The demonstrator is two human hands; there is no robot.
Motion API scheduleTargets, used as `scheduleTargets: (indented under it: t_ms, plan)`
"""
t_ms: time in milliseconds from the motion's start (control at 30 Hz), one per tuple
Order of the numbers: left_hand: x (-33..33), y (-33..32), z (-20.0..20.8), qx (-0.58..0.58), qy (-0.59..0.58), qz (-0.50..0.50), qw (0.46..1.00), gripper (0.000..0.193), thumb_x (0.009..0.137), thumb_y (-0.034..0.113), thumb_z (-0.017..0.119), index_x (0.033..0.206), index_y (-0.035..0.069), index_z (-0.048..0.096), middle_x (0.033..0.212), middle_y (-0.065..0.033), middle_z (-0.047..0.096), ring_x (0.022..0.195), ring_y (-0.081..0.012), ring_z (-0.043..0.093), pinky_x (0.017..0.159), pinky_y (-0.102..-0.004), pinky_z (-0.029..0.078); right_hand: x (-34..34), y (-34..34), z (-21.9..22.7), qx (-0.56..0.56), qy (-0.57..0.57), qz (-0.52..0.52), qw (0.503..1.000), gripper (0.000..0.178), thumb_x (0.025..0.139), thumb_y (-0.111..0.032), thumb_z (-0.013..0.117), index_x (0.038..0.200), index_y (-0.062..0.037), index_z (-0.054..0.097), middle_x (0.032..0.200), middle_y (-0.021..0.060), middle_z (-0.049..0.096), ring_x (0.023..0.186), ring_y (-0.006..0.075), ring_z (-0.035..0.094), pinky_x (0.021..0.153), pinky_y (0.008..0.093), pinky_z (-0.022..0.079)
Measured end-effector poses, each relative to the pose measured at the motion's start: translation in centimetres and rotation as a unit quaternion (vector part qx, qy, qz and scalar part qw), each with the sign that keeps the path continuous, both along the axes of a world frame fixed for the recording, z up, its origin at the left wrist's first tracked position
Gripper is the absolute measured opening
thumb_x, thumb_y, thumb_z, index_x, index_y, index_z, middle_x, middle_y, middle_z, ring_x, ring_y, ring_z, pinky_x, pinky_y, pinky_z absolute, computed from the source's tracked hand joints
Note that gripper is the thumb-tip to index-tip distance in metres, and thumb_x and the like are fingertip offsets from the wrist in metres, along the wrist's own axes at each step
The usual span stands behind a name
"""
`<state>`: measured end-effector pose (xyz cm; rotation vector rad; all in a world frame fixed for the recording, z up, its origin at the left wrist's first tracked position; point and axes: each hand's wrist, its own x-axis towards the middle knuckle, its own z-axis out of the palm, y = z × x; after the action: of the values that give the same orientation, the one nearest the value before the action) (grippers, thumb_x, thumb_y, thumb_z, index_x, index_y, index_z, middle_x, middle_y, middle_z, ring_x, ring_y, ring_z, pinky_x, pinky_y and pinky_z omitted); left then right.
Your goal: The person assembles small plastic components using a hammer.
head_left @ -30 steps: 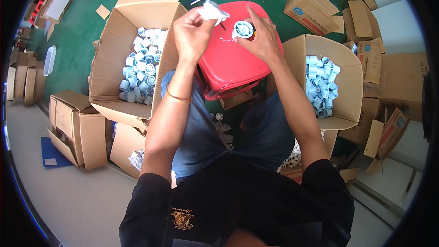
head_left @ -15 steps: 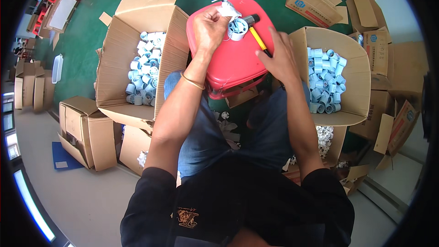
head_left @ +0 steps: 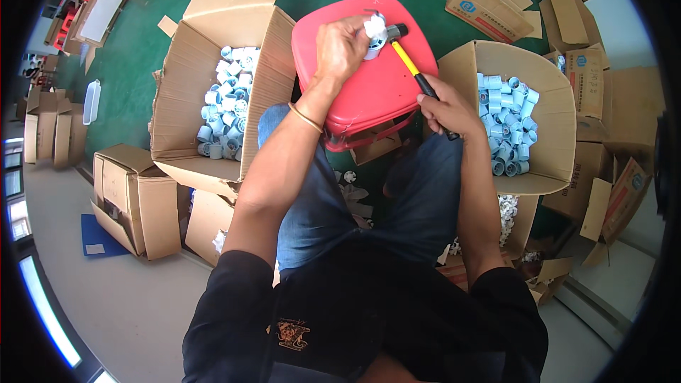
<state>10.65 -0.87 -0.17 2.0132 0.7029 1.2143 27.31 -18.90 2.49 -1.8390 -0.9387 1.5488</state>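
Observation:
A red plastic stool [head_left: 333, 110] stands between my knees. On its top lies a light-blue round plastic part [head_left: 374, 51], partly hidden by my left hand [head_left: 342, 50]. The fingers of that hand are closed on a small white plastic piece [head_left: 374, 27], held over the blue part. My right hand [head_left: 448, 108] grips the black end of a hammer [head_left: 406, 57] with a yellow and black handle. The hammer's dark head is over the stool, close beside the white piece.
An open carton [head_left: 170, 120] of light-blue cylindrical parts stands left of the stool. Another carton [head_left: 557, 106] with similar parts is on the right. White pieces [head_left: 508, 216] fill a box below it. More cartons [head_left: 489, 3] stand around on the green floor.
My right hand has closed on the hammer handle and drawn back toward me. My left hand has moved right, bringing the white piece over the blue part.

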Motion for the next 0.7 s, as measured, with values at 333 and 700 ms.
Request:
scheduleTargets:
  t_ms: [333, 700]
  plan:
    - [0.9, -0.9, -1.8, 0.044, -0.045, 0.029, 0.998, 0.025, 0.072, -0.006, 0.058, 0.092, 0.002, 0.071, 0.07, -0.0083, 0.062, 0.051, -0.0246, 0.052, 0.052, -0.034, 0.043, -3.5, -1.9, 6.7, 0.35, -0.355, -0.025, 0.867, 0.05, 0.096, -0.008, 0.046, 0.146, -0.0032, 0.04, 0.087, 0.0073, 0.069, 0.06, 0.0189, 0.052, 0.061, 0.0305, 0.046]
    - [0.6, -0.9, -2.4, 0.019, -0.071, 0.018, 0.997, 0.026, 0.071, -0.008, 0.056, 0.09, 0.001, 0.07, 0.071, -0.0086, 0.062, 0.053, -0.0242, 0.05, 0.053, -0.034, 0.042, -4.5, -1.8, 12.2, 0.464, -0.392, -0.027, 0.794, 0.047, 0.094, -0.003, 0.046, 0.139, -0.0109, 0.052, 0.116, 0.0232, 0.066, 0.087, 0.0308, 0.068, 0.072, 0.0329, 0.049]
